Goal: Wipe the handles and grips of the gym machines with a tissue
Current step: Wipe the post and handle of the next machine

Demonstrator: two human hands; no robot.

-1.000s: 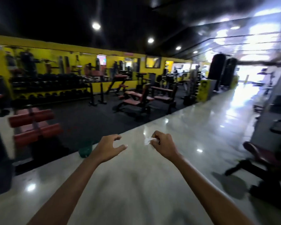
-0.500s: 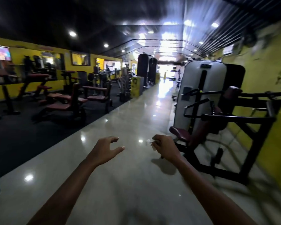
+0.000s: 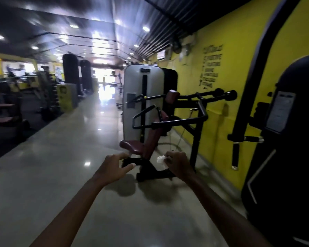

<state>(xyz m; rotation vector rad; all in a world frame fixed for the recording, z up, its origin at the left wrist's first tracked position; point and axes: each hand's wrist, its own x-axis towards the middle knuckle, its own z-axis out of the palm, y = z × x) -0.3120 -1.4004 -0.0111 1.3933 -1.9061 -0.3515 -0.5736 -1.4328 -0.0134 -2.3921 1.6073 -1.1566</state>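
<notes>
My right hand [image 3: 178, 164] pinches a small crumpled white tissue [image 3: 161, 159] in front of me. My left hand [image 3: 114, 166] hovers beside it with the fingers loosely spread and holds nothing. Straight ahead stands a black gym machine with a maroon seat [image 3: 132, 146], a grey weight-stack cover [image 3: 134, 97] and black handle bars [image 3: 178, 121]; two padded grips [image 3: 228, 95] stick out at its upper right. Both hands are short of the machine and touch none of it.
A second black machine [image 3: 284, 139] with a short black handle [image 3: 250, 139] stands close at the right against the yellow wall [image 3: 227, 72]. A glossy tiled aisle [image 3: 61, 166] runs ahead. Benches and racks [image 3: 5, 118] fill the dark floor at the left.
The view has swung right, from the benches and dumbbell racks to the machines along the yellow wall, which are now closer. Both hands keep their pose, with the tissue still in my right hand.
</notes>
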